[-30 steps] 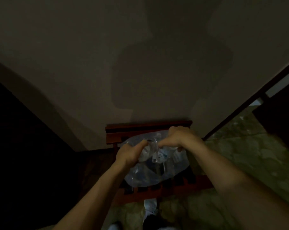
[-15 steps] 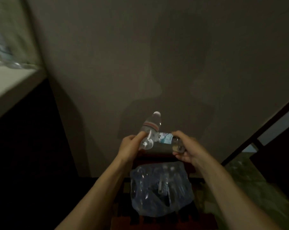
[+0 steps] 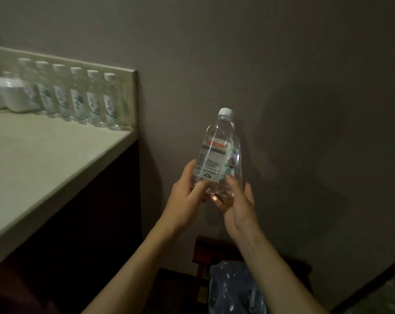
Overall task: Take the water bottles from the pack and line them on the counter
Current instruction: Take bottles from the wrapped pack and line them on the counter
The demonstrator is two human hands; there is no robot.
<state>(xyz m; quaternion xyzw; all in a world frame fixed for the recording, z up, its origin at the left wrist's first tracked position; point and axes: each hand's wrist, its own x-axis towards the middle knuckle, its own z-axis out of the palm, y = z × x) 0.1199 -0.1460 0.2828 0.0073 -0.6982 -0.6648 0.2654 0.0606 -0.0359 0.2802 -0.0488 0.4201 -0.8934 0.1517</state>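
I hold one water bottle (image 3: pixel 218 155) upright in front of the grey wall (image 3: pixel 282 75), cap up, label facing me. My left hand (image 3: pixel 187 196) grips its lower part from the left, thumb across the front and fingers curled behind. My right hand (image 3: pixel 237 200) cups the base from the right, fingers bent round the bottom edge. There may be a second bottle right behind the first; I cannot tell for sure. The bottle is in the air, well to the right of the counter (image 3: pixel 44 159) and above the pack (image 3: pixel 235 288). The pack, crumpled clear plastic wrap, lies low on a dark red wooden stand (image 3: pixel 205 248) under my right forearm. On the counter, a row of bottles (image 3: pixel 78 96) stands along the back ledge, touching or nearly so, white caps up. Left of the row sit white containers (image 3: pixel 4 94), blurred.
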